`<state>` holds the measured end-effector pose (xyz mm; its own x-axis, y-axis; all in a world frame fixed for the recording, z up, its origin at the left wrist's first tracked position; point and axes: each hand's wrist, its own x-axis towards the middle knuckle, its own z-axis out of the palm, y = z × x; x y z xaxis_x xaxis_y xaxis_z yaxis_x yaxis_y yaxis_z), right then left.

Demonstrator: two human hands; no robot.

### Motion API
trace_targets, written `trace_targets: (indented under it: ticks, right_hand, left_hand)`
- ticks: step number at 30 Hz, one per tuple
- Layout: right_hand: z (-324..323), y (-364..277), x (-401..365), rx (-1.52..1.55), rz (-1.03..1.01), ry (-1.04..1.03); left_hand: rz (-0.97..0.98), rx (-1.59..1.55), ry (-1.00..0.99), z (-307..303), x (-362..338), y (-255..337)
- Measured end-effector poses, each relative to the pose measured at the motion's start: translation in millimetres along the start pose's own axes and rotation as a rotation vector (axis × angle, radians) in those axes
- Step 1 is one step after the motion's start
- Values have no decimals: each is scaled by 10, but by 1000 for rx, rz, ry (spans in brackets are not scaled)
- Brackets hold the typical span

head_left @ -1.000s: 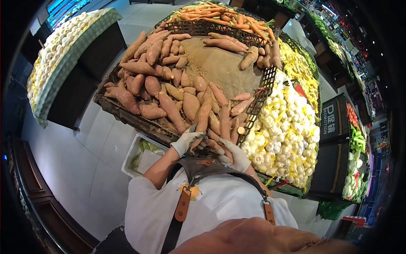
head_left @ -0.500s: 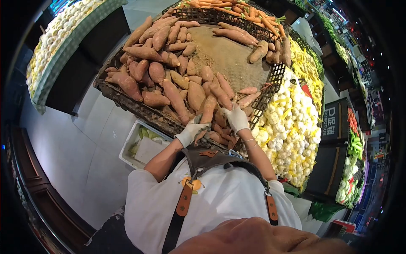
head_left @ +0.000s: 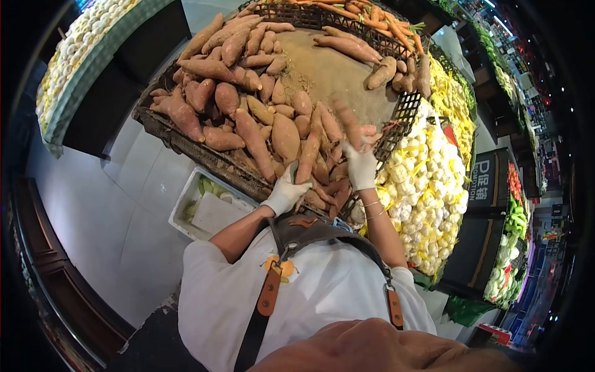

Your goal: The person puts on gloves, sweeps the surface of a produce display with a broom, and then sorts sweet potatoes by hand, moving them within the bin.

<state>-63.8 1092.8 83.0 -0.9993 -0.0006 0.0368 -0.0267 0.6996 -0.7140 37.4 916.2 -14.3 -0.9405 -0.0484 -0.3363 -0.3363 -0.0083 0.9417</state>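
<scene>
Many sweet potatoes (head_left: 286, 137) lie heaped in a dark mesh-sided bin (head_left: 180, 141) before me. My left hand (head_left: 286, 191), in a white glove, is closed around the lower end of a long sweet potato (head_left: 310, 152) at the bin's near side. Farther right, my gloved right hand (head_left: 361, 167) grips the near end of another sweet potato (head_left: 350, 124), smeared by motion and pointing away from me. Its fingertips are partly hidden by the blur. Below both hands, more sweet potatoes (head_left: 334, 192) are packed against the near edge.
Black plastic lattice (head_left: 400, 121) borders the bin's right side, with bagged garlic (head_left: 427, 192) beyond it. Carrots (head_left: 372, 18) lie at the far end. A white foam box (head_left: 180, 217) with green vegetables and a pale sheet stands on the floor at left.
My right hand has lifted slightly away from me, now with a sweet potato moving in its grip. My left hand stays at the near edge, its sweet potato now standing out longer.
</scene>
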Motion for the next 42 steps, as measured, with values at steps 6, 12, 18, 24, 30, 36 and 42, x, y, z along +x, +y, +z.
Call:
trace_targets:
  ticks: [6,12,18,24,30,36,42]
  right_hand:
    - [-69,-150,3,-518,8,-405]
    - [61,-88,-97,126,-10,8]
    - [109,123,-40,-412,25,-234]
    - [143,151,-27,146,-34,140]
    - [96,195,2,-409,-124,-146]
    - [151,223,-30,-417,-159,-231]
    - [-125,-131,116,-172,-86,-59]
  left_hand:
    - [55,-189,-64,17,136,-200]
    - [-33,-384,-77,-30,67,-60]
    - [-46,-493,-147,-54,47,0]
    - [-124,-489,-161,-147,77,-61]
    - [-221,-565,-230,-271,176,87]
    - [-263,-542,-199,-267,161,-59]
    - [-250,-577,-190,-236,134,-95]
